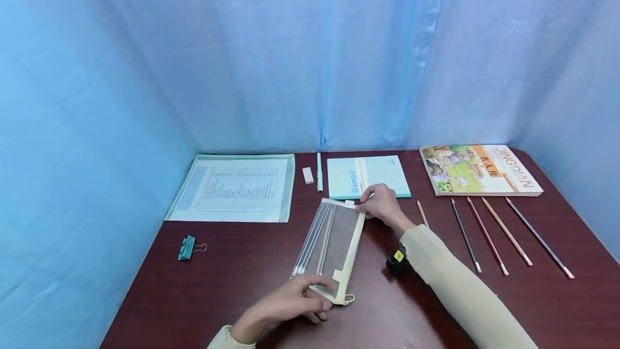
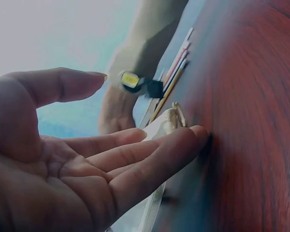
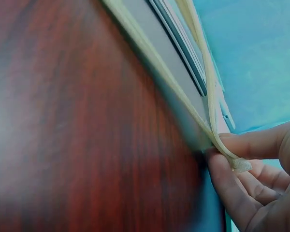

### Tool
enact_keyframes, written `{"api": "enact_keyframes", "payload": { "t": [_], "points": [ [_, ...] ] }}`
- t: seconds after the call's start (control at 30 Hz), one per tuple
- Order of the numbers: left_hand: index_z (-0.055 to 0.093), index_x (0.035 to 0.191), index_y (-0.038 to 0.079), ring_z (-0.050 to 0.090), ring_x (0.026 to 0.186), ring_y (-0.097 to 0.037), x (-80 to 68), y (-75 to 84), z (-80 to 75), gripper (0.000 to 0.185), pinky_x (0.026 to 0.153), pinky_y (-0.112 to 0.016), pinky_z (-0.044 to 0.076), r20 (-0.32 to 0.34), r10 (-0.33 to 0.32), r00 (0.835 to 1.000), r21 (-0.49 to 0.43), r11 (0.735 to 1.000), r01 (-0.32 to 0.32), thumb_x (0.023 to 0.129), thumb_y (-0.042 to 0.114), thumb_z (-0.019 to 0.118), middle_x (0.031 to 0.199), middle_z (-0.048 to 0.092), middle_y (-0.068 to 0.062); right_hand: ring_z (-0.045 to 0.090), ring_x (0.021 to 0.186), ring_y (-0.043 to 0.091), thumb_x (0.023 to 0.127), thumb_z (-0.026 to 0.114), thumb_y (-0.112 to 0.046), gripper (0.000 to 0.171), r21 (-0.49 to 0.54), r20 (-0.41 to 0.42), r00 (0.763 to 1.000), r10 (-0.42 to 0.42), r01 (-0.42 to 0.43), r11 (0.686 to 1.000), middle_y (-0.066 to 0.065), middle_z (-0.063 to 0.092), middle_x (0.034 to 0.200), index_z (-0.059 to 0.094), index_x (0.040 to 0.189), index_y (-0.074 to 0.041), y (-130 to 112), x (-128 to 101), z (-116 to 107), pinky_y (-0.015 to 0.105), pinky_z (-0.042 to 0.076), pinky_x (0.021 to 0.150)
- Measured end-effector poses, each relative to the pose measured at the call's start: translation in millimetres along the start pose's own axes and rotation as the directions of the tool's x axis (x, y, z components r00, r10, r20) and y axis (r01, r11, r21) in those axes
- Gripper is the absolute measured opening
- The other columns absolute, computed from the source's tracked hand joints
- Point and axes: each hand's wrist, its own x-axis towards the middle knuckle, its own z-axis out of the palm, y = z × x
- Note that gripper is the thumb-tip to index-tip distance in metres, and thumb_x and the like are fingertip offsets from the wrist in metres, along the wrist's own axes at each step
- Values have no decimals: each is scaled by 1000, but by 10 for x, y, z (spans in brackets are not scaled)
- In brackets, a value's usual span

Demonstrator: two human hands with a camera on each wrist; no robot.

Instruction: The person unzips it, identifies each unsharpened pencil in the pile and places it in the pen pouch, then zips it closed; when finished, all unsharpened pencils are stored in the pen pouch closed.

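A see-through zip pencil case [image 1: 346,241] with cream edging lies slanted on the table, several pencils [image 1: 314,241] inside along its left side. My right hand [image 1: 381,204] pinches the far corner of its zip edge between thumb and index finger. From that pinch, the two cream zip strips [image 3: 210,87] spread apart in the right wrist view, so the pouch's mouth gapes. At the near end, my left hand [image 1: 293,301] has its fingers loosely extended against the case, thumb apart, beside the zip's pull ring [image 1: 349,299].
Loose pencils [image 1: 489,236] lie in a row at right, below a book [image 1: 479,171]. Behind the case are a notebook [image 1: 382,176], a pen [image 1: 319,174] and an eraser [image 1: 308,175]. A document folder [image 1: 237,187] and a teal binder clip [image 1: 186,248] lie at left.
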Motion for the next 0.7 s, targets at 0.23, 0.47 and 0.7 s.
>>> {"api": "enact_keyframes", "payload": {
  "t": [0.23, 0.47, 0.7],
  "points": [
    [53, 127, -12, 69, 71, -8, -115, -48, -174, 45, 71, -27, 65, -30, -18, 999, -21, 1000, 18, 86, 6, 57, 99, 71, -35, 59, 60, 14, 79, 77, -12, 7, -262, 9, 990, -139, 136, 955, 5, 70, 70, 72, 75, -9, 63, -223, -71, 25, 52, 53],
    [54, 122, -18, 70, 70, -12, -274, -71, -434, 39, 70, -31, 66, -33, -19, 999, -7, 1000, 19, 91, 6, 54, 92, 71, -32, 53, 57, 13, 73, 75, -9, 10, -367, 80, 979, -187, 203, 908, -2, 63, 63, 66, 68, -13, 103, -478, -82, 23, 44, 52],
    [56, 120, -17, 71, 70, -13, -219, -107, -644, 37, 66, -26, 65, -96, -47, 994, -37, 998, 44, 93, 8, 53, 84, 73, -20, 53, 52, 14, 74, 76, -15, 15, -458, 112, 986, -124, 162, 874, -3, 60, 58, 63, 66, -17, 126, -711, -165, 26, 42, 46]
  ]
}}
